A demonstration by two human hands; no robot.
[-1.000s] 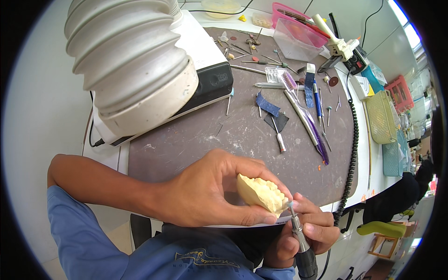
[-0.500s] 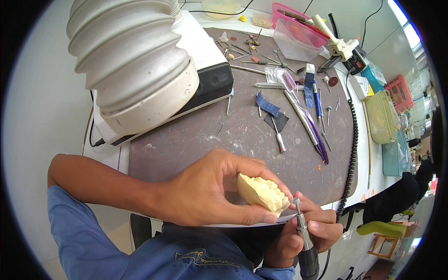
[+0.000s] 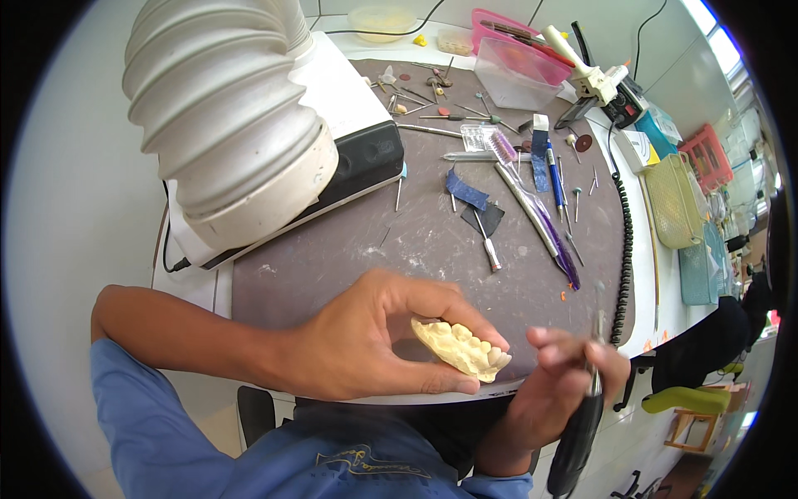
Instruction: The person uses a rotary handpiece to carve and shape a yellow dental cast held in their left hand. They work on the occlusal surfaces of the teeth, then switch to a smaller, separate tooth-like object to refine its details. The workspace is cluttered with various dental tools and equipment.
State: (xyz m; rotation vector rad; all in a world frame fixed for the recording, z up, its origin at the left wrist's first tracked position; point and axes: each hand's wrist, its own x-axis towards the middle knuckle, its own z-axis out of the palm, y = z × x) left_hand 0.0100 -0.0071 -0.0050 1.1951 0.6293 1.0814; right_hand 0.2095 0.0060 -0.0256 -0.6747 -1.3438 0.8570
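Between the thumb and fingers of my left hand point(image 3: 366, 341) sits a pale yellow plaster dental model point(image 3: 461, 348), its row of teeth turned up and toward the right. A few teeth at its right end look whiter. My right hand point(image 3: 565, 378), blurred by motion, holds a dental handpiece point(image 3: 588, 407) with a black body and metal nose. The handpiece tip points away from me, up and to the right of the model, and is apart from it. The bur at its end is smeared.
A ribbed white suction hose point(image 3: 224, 108) hangs over a white and black box point(image 3: 366, 158) at left. Across the brown mat point(image 3: 332, 249) lie a purple toothbrush point(image 3: 540, 216), blue abrasive strips point(image 3: 467, 190) and several burs. A coiled black cord point(image 3: 625, 258) runs along the right; baskets point(image 3: 673, 204) stand beyond.
My right hand has lifted the handpiece away from the model, up and to the right. The model has tilted slightly in my left hand, showing more of its teeth. The view has shifted slightly.
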